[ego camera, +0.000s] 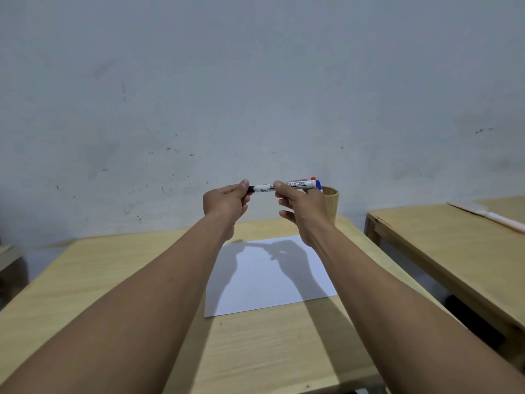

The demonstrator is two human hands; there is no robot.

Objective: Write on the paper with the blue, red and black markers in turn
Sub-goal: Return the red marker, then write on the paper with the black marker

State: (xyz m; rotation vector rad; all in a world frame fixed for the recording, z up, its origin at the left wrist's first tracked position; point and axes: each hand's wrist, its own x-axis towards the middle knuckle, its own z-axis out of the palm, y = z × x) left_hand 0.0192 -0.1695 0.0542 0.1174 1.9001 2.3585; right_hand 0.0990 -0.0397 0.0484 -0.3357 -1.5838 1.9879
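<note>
I hold a white-barrelled marker [262,188] level in the air above the table's far part. My left hand [227,203] pinches its dark cap end on the left. My right hand [301,206] grips the barrel to the right. A blue piece [318,184] shows at the barrel's right end, with a red tip [313,178] just above it; I cannot tell whether these belong to markers in the cup behind. The white paper [255,291] lies flat below my hands, with no marks visible and my hands' shadows across it.
A tan cylindrical cup [331,204] stands at the far right of the light wooden table [113,280], partly hidden by my right hand. A second wooden table [443,240] stands to the right across a gap, with a pale long object [491,217] on it. A wall rises close behind.
</note>
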